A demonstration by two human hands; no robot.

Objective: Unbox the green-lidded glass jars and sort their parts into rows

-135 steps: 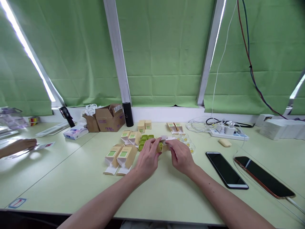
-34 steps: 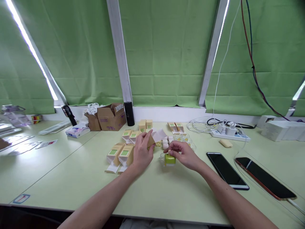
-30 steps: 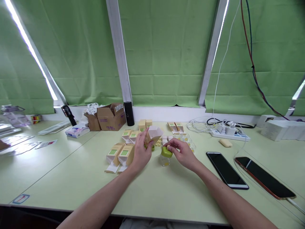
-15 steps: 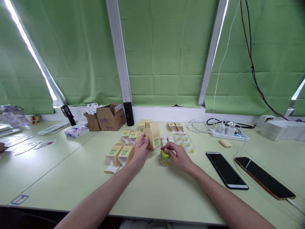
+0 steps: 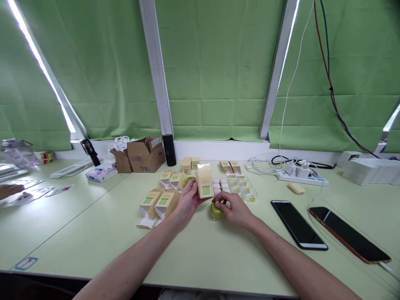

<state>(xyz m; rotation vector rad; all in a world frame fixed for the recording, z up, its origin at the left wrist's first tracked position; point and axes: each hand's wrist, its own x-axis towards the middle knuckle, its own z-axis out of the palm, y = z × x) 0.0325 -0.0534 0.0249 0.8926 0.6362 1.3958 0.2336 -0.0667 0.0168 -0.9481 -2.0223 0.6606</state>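
My left hand is closed around a beige carton with a green square on its front, held upright above the table. Just to the right, my right hand pinches the green lid of a small clear container standing on the table. The lid sits on the container. Behind my right hand are pale pink-white blocks and several clear containers with yellow spots inside. Left of my left hand lie two cartons with open flaps. Something green partly shows behind my left fingers.
More beige cartons stand behind. A brown cardboard box and a black cylinder are at the back. To the right lie two phones, a power strip and cables. Another person's hand shows at the left edge.
My left hand has turned the carton so its green-square front faces me, and moved it slightly right. My right hand has lowered the green lid onto the clear container.
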